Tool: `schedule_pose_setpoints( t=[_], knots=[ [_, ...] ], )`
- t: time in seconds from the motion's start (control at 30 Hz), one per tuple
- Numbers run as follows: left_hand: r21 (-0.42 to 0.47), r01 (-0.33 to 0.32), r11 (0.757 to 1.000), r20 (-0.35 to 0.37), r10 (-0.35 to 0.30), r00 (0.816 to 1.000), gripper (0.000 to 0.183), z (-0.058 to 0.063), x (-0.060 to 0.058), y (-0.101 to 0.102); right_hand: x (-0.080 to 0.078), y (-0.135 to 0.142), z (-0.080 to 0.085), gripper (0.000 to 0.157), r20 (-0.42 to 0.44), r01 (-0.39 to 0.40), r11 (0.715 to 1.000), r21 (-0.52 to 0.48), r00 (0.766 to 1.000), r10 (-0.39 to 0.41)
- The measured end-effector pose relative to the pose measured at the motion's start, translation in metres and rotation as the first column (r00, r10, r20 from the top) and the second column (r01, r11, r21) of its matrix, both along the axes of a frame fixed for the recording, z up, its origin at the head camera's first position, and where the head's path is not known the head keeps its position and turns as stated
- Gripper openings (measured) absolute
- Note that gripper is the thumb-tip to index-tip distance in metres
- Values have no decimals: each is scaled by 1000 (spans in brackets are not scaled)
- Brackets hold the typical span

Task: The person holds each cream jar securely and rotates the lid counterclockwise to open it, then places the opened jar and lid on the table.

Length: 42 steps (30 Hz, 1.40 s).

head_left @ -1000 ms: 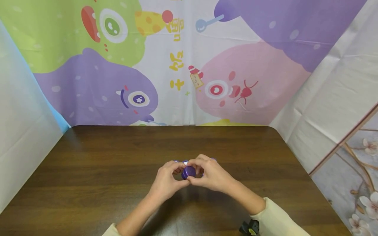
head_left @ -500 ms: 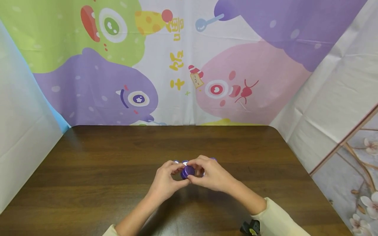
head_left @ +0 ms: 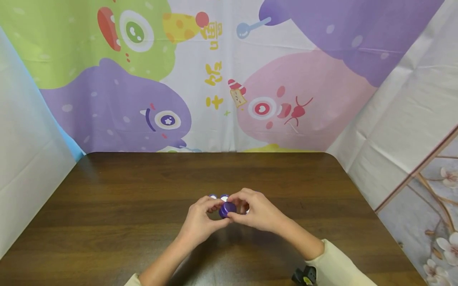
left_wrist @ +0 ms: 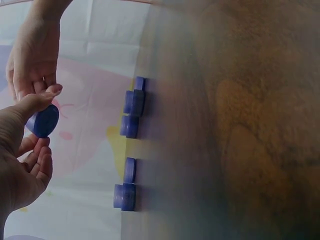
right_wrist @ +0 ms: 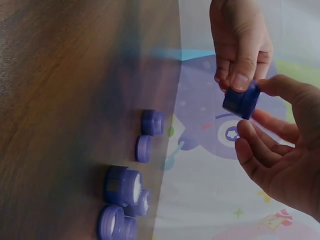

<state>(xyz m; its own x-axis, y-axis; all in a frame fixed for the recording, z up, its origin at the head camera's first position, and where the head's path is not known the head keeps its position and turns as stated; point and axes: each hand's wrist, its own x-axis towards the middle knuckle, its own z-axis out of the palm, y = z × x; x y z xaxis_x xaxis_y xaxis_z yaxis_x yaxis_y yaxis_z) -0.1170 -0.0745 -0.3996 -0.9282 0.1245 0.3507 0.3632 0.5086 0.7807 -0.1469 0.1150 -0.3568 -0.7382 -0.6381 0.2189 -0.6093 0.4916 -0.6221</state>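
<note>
Both hands meet on a small purple jar held up over the middle of the table. My left hand grips its side between thumb and fingers. From the other side, my right hand pinches the lid end with thumb and fingertips. The lid sits on the jar, dark and glossy in the right wrist view. Behind the hands, purple pieces stand on the table, partly hidden in the head view. Among them the right wrist view shows an open jar with white inside, a closed-looking jar and a loose lid.
The brown wooden table runs back to a cartoon-printed curtain. More purple jars and lids stand in a row in the left wrist view. A black device sits by the right sleeve.
The jar has shifted very slightly left, its lid end still pinched by the right hand. Both hands stay nearly in place, and the right sleeve has moved slightly right.
</note>
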Motion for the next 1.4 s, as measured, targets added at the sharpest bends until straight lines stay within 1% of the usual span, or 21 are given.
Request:
schedule_pose_setpoints(
  t=[0.13,0.2,0.33,0.4,0.47,0.53,0.6,0.67,0.73,0.87,0.93,1.03,1.1,1.17,1.27,1.33,1.4],
  knots=[
    [-6,2,1000,-7,-2,1000,37,-1,1,0,0,2,1,36,6,-46,999,26,999,46],
    [-9,0,1000,-10,0,1000,36,-1,1,1,1,2,1,37,17,-39,999,22,999,38],
    [2,10,1000,9,-10,1000,37,0,2,2,1,2,1,36,38,8,1000,-11,999,-8],
    [5,14,1000,13,-14,1000,38,0,3,3,1,2,0,35,42,17,1000,-21,999,-16],
    [7,16,1000,8,-17,1000,38,0,3,3,1,2,0,33,35,0,1000,-12,999,1],
    [5,18,1000,3,-18,1000,38,0,4,2,0,2,-1,32,21,-33,999,0,999,33],
    [5,20,1000,-2,-20,1000,40,-1,4,2,0,2,-2,35,17,-65,998,6,998,65],
    [4,16,1000,-15,-16,1000,40,-2,4,1,0,2,-2,37,26,-76,997,7,997,76],
    [7,15,1000,-8,-15,1000,40,-2,4,1,1,2,0,38,41,-56,998,-3,998,56],
    [19,24,1000,3,-24,1000,39,-1,4,0,1,0,1,39,73,23,1000,-18,997,-21],
    [22,28,999,7,-29,1000,40,0,4,1,0,0,1,35,68,26,1000,-15,997,-25],
    [17,23,1000,-1,-23,1000,42,0,4,1,0,1,1,33,54,-22,1000,-1,998,22],
    [17,18,1000,-8,-18,1000,42,-1,4,2,0,2,1,37,41,-61,998,7,997,60],
    [21,16,1000,-11,-15,1000,41,-1,4,2,1,3,2,42,33,-72,997,8,997,72],
    [22,10,1000,-7,-10,1000,39,-1,4,2,1,2,4,45,40,-42,999,-8,998,42],
    [25,10,1000,2,-10,1000,38,-1,4,2,1,2,4,44,38,-6,1000,-15,999,7],
    [27,11,1000,7,-11,1000,39,-1,4,2,1,2,4,39,40,13,1000,-13,999,-12]
  ],
)
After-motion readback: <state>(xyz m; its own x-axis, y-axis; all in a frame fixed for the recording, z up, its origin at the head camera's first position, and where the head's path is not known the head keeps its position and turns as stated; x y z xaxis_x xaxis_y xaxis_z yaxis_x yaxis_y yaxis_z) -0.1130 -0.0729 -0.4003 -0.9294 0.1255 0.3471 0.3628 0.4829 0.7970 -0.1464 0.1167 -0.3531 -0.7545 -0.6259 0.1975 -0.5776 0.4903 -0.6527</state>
